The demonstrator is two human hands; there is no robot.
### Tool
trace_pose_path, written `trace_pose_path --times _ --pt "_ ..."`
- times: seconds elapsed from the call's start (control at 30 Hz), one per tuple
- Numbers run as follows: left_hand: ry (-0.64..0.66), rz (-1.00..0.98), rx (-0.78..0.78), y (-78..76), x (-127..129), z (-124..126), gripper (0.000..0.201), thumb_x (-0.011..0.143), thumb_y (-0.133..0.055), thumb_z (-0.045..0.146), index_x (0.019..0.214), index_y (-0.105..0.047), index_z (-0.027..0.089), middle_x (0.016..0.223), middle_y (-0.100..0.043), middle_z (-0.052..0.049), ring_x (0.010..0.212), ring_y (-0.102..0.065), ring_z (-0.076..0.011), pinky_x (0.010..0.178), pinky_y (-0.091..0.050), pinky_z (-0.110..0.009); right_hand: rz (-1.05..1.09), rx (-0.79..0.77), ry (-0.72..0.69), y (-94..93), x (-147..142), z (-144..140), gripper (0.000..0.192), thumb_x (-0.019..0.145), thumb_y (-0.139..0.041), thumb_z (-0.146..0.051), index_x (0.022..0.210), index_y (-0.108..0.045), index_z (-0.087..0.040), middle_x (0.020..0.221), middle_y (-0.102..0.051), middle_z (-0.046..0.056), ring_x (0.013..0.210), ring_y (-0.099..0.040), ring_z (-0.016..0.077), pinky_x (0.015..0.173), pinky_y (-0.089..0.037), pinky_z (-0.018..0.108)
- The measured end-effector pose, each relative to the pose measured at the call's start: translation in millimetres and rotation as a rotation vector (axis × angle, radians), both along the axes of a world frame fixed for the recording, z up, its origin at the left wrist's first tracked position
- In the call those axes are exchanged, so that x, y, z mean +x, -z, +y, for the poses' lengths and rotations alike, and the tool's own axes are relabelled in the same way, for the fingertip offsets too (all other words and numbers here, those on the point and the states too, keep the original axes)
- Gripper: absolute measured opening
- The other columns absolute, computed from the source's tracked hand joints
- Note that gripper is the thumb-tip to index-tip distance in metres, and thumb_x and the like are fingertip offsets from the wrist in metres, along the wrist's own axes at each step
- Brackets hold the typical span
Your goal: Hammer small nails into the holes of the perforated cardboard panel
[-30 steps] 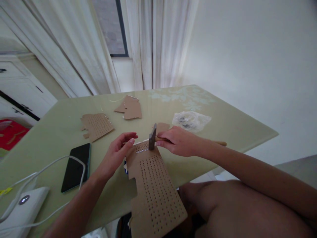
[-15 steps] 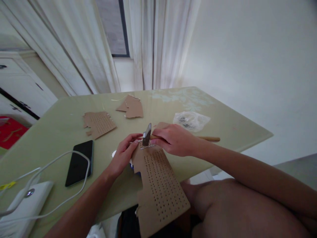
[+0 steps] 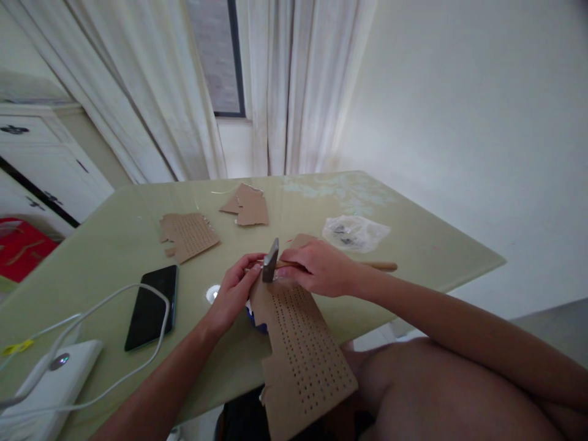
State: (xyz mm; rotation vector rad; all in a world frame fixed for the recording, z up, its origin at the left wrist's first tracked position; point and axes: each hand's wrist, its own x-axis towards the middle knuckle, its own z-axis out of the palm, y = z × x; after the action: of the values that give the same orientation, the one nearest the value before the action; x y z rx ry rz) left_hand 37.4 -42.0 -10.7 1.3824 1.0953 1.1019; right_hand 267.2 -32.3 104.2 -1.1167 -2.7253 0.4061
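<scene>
Cardboard sheet (image 3: 298, 343) overhangs the table (image 3: 114, 245) edge as our right hand (image 3: 316, 269) clenches a hammer (image 3: 271, 260) at its far end; our left hand (image 3: 234, 294) pinches that end.

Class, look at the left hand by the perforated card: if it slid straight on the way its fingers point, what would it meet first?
Probably the hammer head: the left hand points up-right, its fingertips at the top edge of the card, just beside that head. The right hand lies beyond. Depth is uncertain.

black phone (image 3: 152, 307), white charger (image 3: 46, 381), plastic bag (image 3: 354, 232) on table (image 3: 441, 251).
</scene>
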Motion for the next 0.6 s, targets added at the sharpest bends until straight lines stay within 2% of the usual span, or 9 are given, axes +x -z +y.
trace_pose_path --times 0.07,0.17,0.23,0.33,0.43,0.6 --pt "-0.008 -0.027 -0.022 1.7 -0.4 0.1 0.05 0.098 -0.069 0.058 0.131 -0.072 0.02 0.119 -0.081 -0.009 0.105 -0.073 -0.0243 0.088 -0.055 -0.031 0.122 0.023 0.079 2.5 4.2 4.3 0.032 0.112 -0.056 -0.039 0.103 -0.076 -0.017 0.089 -0.077 0.006 0.078 -0.064 0.018 0.074 -0.037 0.03" --pt "-0.035 -0.06 -0.064 5.9 -0.9 0.7 0.058 0.094 -0.072 0.064 0.132 -0.072 0.021 0.116 -0.08 -0.009 0.1 -0.073 -0.0245 0.082 -0.054 -0.03 0.265 0.089 0.302 11.9 14.5 17.5 0.03 0.112 -0.053 -0.039 0.112 -0.074 -0.018 0.084 -0.074 0.004 0.073 -0.062 0.0177 0.07 -0.036 0.029" --pt "-0.052 -0.083 -0.08 8.3 -0.8 1.1 0.059 0.092 -0.074 0.065 0.131 -0.073 0.021 0.116 -0.08 -0.009 0.1 -0.072 -0.0241 0.082 -0.054 -0.029 0.24 0.139 0.456 22.7 22.9 29.5 0.027 0.112 -0.052 -0.036 0.117 -0.072 -0.019 0.093 -0.077 0.007 0.083 -0.067 0.021 0.073 -0.037 0.03" --pt "-0.076 -0.117 -0.091 8.2 0.2 0.6 0.058 0.091 -0.076 0.065 0.13 -0.074 0.021 0.116 -0.079 -0.01 0.098 -0.072 -0.0233 0.08 -0.054 -0.028 0.072 0.13 0.648 44.6 36.0 47.9 0.026 0.112 -0.05 -0.034 0.125 -0.068 -0.02 0.112 -0.08 0.011 0.101 -0.072 0.0259 0.08 -0.041 0.032" --pt "-0.088 -0.167 -0.112 3.0 2.0 -2.0 0.061 0.089 -0.08 0.064 0.131 -0.072 0.021 0.112 -0.08 -0.01 0.091 -0.072 -0.022 0.073 -0.054 -0.027 0.01 0.103 0.683 69.2 46.6 60.5 0.024 0.111 -0.053 -0.032 0.126 -0.067 -0.018 0.123 -0.079 0.015 0.111 -0.072 0.0293 0.083 -0.044 0.033" --pt "-0.083 -0.254 -0.132 -5.9 4.8 -8.0 0.065 0.086 -0.085 0.061 0.135 -0.068 0.021 0.1 -0.08 -0.007 0.082 -0.071 -0.0192 0.068 -0.055 -0.025 -0.062 0.035 0.651 103.1 52.9 63.9 0.021 0.109 -0.059 -0.032 0.123 -0.069 -0.019 0.122 -0.079 0.014 0.11 -0.073 0.0292 0.086 -0.046 0.034"
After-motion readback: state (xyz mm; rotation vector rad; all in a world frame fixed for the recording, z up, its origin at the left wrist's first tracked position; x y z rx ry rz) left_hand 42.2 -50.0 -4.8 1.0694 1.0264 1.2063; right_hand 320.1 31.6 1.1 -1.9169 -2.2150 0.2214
